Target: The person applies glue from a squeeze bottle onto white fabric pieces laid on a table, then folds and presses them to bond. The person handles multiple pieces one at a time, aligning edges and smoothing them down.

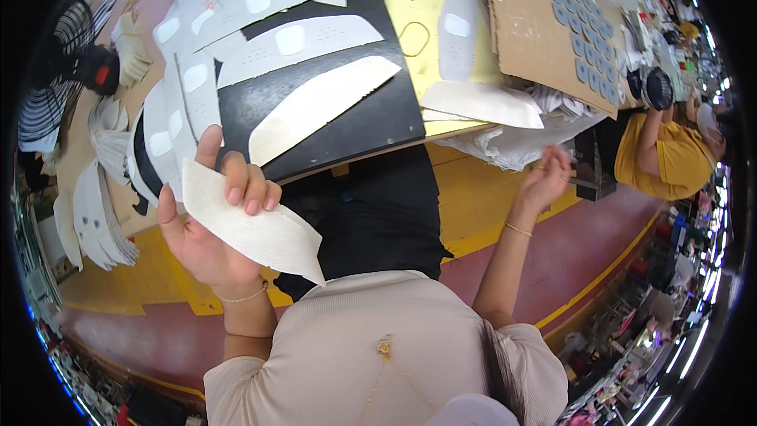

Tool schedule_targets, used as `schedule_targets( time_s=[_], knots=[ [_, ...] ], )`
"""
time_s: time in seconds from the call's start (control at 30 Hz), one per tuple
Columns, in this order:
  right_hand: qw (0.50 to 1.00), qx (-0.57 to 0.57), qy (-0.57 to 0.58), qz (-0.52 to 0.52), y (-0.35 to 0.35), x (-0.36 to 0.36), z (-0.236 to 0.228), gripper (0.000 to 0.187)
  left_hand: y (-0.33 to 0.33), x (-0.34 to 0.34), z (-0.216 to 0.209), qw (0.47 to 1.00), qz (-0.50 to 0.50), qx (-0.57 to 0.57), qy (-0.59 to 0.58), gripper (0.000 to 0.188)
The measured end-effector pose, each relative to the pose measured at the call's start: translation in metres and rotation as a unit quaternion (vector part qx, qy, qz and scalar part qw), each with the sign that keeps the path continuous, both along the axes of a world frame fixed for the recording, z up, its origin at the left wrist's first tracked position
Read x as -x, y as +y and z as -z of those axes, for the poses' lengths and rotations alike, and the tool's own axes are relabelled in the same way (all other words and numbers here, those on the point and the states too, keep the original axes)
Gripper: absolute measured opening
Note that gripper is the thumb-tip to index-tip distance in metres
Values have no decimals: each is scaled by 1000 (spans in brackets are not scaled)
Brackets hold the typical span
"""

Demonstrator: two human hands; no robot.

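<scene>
My left hand (206, 246) grips a curved off-white fabric piece (251, 221) in front of my body. Its fingers bend over the upper face of the piece, with the thumb at its left side. My right hand (547, 177) is raised off the table's near edge, its fingers loosely curled and slightly apart. Nothing shows in it. Close by it hang a crumpled white plastic bag (505, 147) and a stack of off-white pieces (482, 102). On the black board (347, 130) ahead lies a longer cream piece (319, 110), with a grey-white perforated sheet (296, 46) behind it.
Several more perforated sheets (260, 0) cover the far left. Bundled white pieces (101, 221) sit at the table's left, near a black fan (79, 63). A cardboard sheet (524, 24) bears rows of grey-blue parts (579, 28). At far right is a person in yellow (658, 154).
</scene>
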State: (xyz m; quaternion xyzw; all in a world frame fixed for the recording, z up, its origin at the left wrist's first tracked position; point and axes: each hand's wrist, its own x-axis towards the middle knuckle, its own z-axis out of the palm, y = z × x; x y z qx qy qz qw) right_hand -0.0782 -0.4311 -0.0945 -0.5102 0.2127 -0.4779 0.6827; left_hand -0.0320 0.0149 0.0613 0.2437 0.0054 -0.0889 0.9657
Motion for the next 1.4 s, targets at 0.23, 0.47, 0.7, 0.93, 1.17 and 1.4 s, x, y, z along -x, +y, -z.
schedule_targets(
  time_s=[0.23, 0.47, 0.7, 0.93, 1.17, 1.4],
  knots=[
    [752, 374, 530, -120, -27, -5, 51, 51, -15, 7, -10, 960, -48, -243, -132, 30],
    [784, 258, 474, -308, 34, -1, -102, 26, -3, 17, -26, 858, -143, -462, -175, 17],
    [781, 254, 123, -558, 179, -39, -171, 58, -12, 7, -19, 947, -81, -296, -93, 21],
    [620, 468, 176, -605, 197, -56, -176, 38, 5, 8, 1, 928, -145, -318, -126, 19],
    [728, 240, 279, -578, 168, -119, -165, 26, 7, -7, 8, 926, -87, -368, 9, 30],
    [632, 522, 332, -467, 206, -153, -157, 30, 11, -14, 10, 663, 19, -748, -14, 28]
  ],
)
